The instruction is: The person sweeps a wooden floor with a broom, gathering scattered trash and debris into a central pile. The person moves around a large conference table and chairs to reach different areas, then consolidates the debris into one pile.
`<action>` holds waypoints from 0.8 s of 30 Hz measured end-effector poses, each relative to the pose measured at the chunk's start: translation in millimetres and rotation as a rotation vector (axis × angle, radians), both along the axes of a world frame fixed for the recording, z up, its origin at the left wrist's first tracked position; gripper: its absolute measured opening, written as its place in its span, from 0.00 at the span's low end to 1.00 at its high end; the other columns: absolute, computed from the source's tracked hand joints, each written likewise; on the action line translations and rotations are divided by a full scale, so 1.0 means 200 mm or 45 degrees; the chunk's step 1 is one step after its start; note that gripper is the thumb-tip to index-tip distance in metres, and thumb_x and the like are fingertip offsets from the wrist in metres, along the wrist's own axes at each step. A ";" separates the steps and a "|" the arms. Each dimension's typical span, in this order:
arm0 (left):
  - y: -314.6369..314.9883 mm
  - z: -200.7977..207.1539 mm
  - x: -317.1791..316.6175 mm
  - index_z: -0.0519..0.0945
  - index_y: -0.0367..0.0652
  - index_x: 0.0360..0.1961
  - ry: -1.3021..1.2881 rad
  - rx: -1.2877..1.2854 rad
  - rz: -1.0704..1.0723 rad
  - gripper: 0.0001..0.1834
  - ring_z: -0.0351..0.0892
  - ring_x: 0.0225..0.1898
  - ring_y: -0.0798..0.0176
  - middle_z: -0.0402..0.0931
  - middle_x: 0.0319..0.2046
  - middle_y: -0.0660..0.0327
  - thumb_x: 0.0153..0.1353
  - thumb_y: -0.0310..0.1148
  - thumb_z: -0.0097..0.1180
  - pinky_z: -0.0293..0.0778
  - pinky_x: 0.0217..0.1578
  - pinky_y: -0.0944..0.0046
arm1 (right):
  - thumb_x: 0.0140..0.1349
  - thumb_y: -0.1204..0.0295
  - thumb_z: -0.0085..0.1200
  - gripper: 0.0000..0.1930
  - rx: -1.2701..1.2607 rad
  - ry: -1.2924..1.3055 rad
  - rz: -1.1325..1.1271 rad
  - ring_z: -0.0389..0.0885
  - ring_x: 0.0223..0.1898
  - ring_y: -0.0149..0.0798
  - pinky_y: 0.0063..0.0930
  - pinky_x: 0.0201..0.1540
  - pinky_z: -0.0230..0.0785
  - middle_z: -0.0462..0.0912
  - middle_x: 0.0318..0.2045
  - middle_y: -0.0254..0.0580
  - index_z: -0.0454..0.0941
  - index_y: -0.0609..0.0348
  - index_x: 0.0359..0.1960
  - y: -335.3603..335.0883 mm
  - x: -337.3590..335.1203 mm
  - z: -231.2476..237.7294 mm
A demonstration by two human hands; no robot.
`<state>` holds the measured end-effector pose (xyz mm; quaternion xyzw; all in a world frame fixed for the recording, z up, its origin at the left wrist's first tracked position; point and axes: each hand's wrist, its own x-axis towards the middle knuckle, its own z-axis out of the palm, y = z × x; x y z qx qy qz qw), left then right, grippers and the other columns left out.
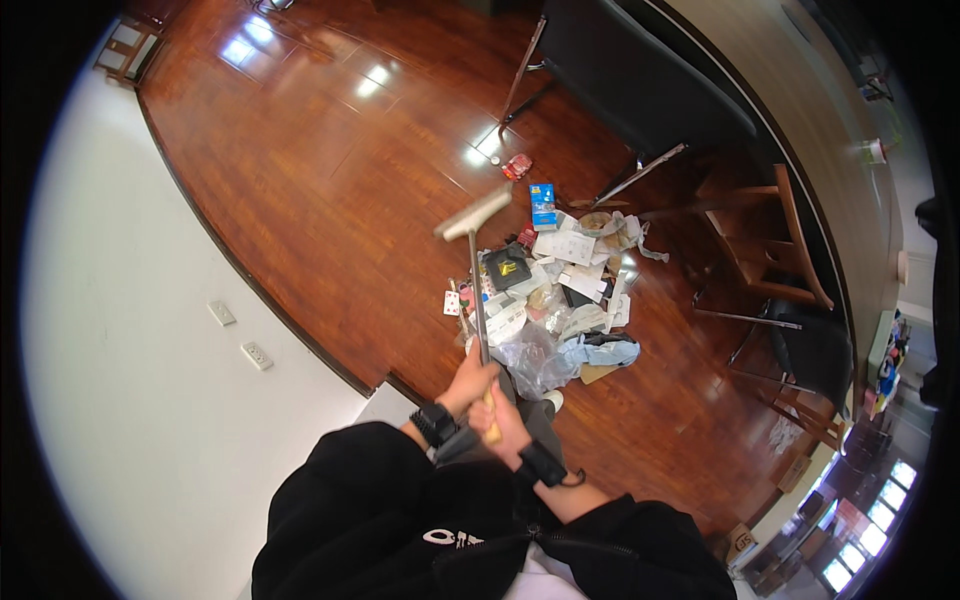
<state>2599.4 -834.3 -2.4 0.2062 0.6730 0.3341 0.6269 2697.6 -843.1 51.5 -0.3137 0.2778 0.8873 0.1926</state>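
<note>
Both my hands are wrapped round the handle of a long broom [477,285]. My left hand [468,385] grips higher up the shaft, and my right hand [505,420] closes on the yellowish end below it. The broom's pale, bar-shaped head [475,213] is smeared by motion, so its bristles cannot be made out. It is over the floor at the far left side of a litter pile [565,250]. In the pile are papers, a clear plastic bag [538,358], a black box [507,268], a blue box [542,207] and a light-blue crumpled piece [600,350].
A red crumpled packet [517,166] lies beyond the pile on the glossy wooden floor [300,200]. Black chairs [640,80] and a wooden-framed chair [770,240] stand to the right. A white wall [150,320] with sockets [257,355] runs along the left.
</note>
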 end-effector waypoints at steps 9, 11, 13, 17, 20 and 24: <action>0.60 -0.18 -0.23 0.45 0.34 0.54 0.253 -0.058 -0.318 0.36 0.68 0.38 0.55 0.66 0.38 0.43 0.46 0.33 0.46 0.63 0.38 0.67 | 0.59 0.56 0.33 0.15 -0.009 0.157 -0.137 0.53 0.10 0.23 0.13 0.11 0.49 0.54 0.11 0.29 0.57 0.53 0.21 0.51 -0.19 -0.34; 0.62 -0.19 -0.21 0.42 0.31 0.54 0.241 -0.190 -0.409 0.38 0.68 0.39 0.55 0.65 0.39 0.40 0.46 0.33 0.45 0.63 0.38 0.67 | 0.59 0.57 0.33 0.16 -0.053 0.182 -0.247 0.53 0.10 0.23 0.14 0.11 0.49 0.55 0.11 0.29 0.57 0.54 0.20 0.51 -0.16 -0.37; 0.58 -0.21 -0.16 0.36 0.29 0.54 0.347 -0.077 -0.459 0.41 0.70 0.35 0.50 0.67 0.34 0.38 0.45 0.33 0.45 0.66 0.35 0.64 | 0.59 0.57 0.34 0.16 -0.051 0.310 -0.377 0.53 0.10 0.23 0.14 0.11 0.48 0.55 0.11 0.29 0.57 0.54 0.20 0.44 -0.11 -0.38; 0.31 -0.22 0.00 0.35 0.30 0.54 0.381 -0.162 -0.675 0.41 0.71 0.34 0.46 0.68 0.30 0.36 0.46 0.33 0.44 0.66 0.34 0.61 | 0.58 0.57 0.35 0.17 -0.030 0.003 -0.207 0.53 0.11 0.23 0.12 0.12 0.47 0.54 0.10 0.28 0.56 0.55 0.17 0.14 0.02 -0.31; 0.08 -0.15 0.13 0.36 0.31 0.54 0.134 -0.234 -0.598 0.40 0.71 0.34 0.47 0.68 0.30 0.37 0.46 0.33 0.44 0.66 0.35 0.62 | 0.57 0.54 0.34 0.19 -0.073 -0.143 -0.133 0.52 0.11 0.23 0.12 0.12 0.47 0.54 0.10 0.28 0.57 0.55 0.17 -0.05 0.14 -0.20; -0.13 0.05 0.25 0.35 0.37 0.56 -0.042 -0.100 -0.267 0.39 0.71 0.28 0.57 0.69 0.28 0.49 0.46 0.28 0.44 0.67 0.31 0.65 | 0.57 0.52 0.32 0.20 -0.065 -0.085 0.021 0.52 0.10 0.23 0.13 0.12 0.47 0.53 0.10 0.27 0.57 0.54 0.18 -0.17 0.25 0.01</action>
